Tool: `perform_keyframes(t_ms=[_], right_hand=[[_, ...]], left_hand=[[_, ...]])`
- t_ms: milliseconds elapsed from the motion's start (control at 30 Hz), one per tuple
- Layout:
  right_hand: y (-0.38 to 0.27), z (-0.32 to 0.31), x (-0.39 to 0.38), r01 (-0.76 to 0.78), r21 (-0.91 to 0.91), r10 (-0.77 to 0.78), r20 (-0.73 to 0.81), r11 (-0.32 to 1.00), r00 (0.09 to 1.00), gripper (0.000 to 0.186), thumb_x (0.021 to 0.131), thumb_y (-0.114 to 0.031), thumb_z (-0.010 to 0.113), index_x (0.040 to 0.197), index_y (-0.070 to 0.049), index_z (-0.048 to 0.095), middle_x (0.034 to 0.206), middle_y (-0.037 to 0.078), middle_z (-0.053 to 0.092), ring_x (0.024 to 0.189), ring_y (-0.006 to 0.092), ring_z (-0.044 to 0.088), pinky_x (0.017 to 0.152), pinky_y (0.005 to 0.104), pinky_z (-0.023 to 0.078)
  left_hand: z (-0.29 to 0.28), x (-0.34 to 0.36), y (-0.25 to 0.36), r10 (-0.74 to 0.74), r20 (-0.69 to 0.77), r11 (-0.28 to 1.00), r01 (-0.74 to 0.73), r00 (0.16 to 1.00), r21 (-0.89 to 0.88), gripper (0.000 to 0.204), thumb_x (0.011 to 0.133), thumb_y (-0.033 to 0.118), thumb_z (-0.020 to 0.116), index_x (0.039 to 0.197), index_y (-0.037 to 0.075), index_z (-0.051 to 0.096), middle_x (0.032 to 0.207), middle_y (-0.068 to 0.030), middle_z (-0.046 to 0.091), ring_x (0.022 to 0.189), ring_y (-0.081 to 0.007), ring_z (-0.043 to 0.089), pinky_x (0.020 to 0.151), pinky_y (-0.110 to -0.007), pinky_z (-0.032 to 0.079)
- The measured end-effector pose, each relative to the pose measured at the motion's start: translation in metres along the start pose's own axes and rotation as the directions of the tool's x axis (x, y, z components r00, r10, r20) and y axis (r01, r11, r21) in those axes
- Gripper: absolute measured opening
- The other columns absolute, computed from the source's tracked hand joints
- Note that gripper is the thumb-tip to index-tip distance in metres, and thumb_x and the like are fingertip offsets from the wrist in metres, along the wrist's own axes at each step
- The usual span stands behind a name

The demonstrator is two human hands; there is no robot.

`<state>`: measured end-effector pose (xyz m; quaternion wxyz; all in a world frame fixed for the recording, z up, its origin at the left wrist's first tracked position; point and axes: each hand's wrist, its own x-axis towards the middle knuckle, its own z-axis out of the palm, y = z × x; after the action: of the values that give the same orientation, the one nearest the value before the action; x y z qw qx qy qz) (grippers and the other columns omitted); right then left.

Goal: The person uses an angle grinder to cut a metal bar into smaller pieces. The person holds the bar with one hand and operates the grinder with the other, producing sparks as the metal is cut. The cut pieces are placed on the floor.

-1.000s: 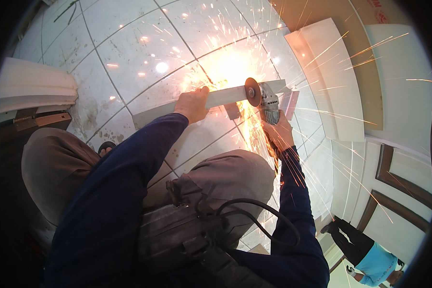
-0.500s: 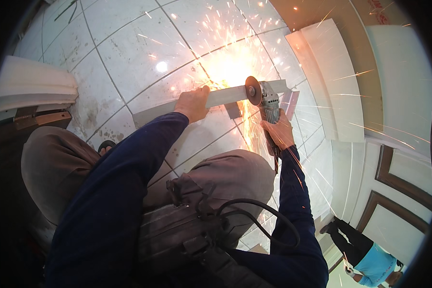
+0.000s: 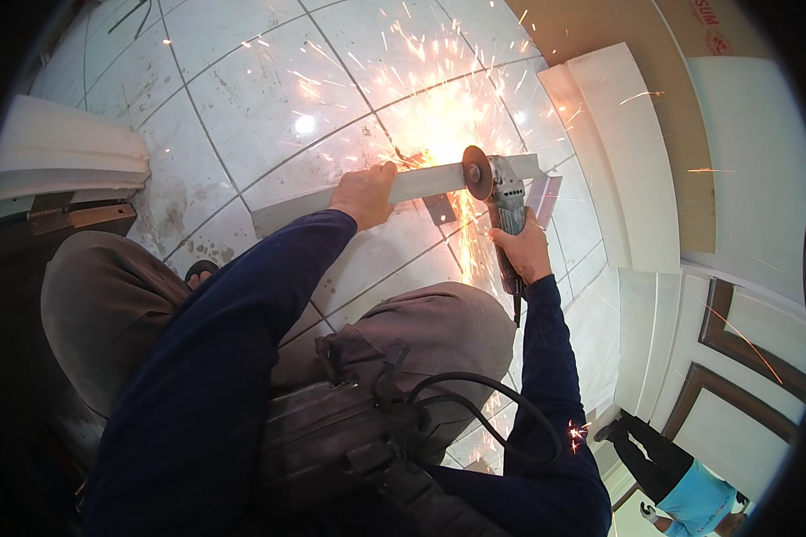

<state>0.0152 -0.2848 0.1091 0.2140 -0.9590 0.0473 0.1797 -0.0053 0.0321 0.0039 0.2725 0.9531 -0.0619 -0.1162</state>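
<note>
A long grey metal bar (image 3: 428,182) lies across in front of me, raised on a dark block (image 3: 439,209) and a flat-sided metal piece (image 3: 546,193). My left hand (image 3: 365,195) is closed over the bar's left half, thumb and fingers wrapped on it. In my right hand (image 3: 525,246) is an angle grinder (image 3: 509,206), gripped by its body. Its reddish-brown disc (image 3: 477,172) stands upright against the bar, right of the left hand. Bright sparks (image 3: 443,121) fan out beyond the bar, and more stream down on the near side. Glare hides the exact point of contact.
White floor tiles (image 3: 269,98) stretch around the bar. Pale panels (image 3: 622,152) and a brown board (image 3: 690,143) stand at the right. White moulding (image 3: 72,148) is at the left. A person in a blue shirt (image 3: 698,497) is at the lower right. My bent knees (image 3: 439,331) are close below.
The spark pattern differs, with a small burst now over my right sleeve. The view has shifted slightly. Both hands, the grinder and the bar keep nearly the same arrangement.
</note>
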Motion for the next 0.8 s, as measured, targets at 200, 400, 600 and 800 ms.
perform_keyframes(t_ms=[200,400,600,800], right_hand=[[0.001,0.0,-0.005,-0.035,0.016,0.035,0.028,0.999,0.999,0.071,0.075,-0.039,0.083,0.126,0.003,0.057,0.109,0.03,0.073,0.102,0.0439,0.073,0.089,0.0466,0.057],[-0.001,0.001,-0.004,-0.056,0.016,0.056,0.011,0.998,0.998,0.073,0.075,-0.041,0.082,0.129,0.001,0.056,0.11,0.029,0.073,0.103,0.0445,0.073,0.089,0.0473,0.057],[-0.015,-0.004,-0.004,-0.058,-0.003,0.058,0.029,0.998,0.998,0.072,0.076,-0.04,0.081,0.13,0.001,0.057,0.112,0.029,0.073,0.104,0.0437,0.073,0.091,0.0481,0.056],[-0.005,-0.001,0.006,-0.015,0.009,0.015,0.002,1.0,1.0,0.073,0.075,-0.039,0.082,0.13,0.002,0.057,0.112,0.028,0.073,0.104,0.043,0.073,0.091,0.0472,0.057]], left_hand=[[-0.004,0.0,0.001,-0.01,0.025,1.0,0.01,1.0,0.004,0.045,0.086,0.028,0.08,0.114,0.005,0.054,0.105,-0.0169,0.073,0.099,-0.0365,0.074,0.081,-0.049,0.059],[-0.006,0.001,0.0,0.018,-0.007,1.0,-0.018,1.0,0.01,0.045,0.085,0.028,0.08,0.114,0.005,0.055,0.106,-0.0167,0.073,0.098,-0.0361,0.074,0.081,-0.048,0.059],[-0.004,-0.002,-0.002,0.032,-0.03,0.999,-0.032,0.999,0.005,0.044,0.086,0.028,0.08,0.115,0.005,0.055,0.108,-0.017,0.073,0.1,-0.0354,0.074,0.082,-0.047,0.059],[-0.008,0.002,0.004,0.006,0.016,1.0,-0.007,1.0,0.008,0.045,0.087,0.029,0.079,0.115,0.005,0.055,0.109,-0.0171,0.073,0.102,-0.0358,0.074,0.084,-0.047,0.058]])
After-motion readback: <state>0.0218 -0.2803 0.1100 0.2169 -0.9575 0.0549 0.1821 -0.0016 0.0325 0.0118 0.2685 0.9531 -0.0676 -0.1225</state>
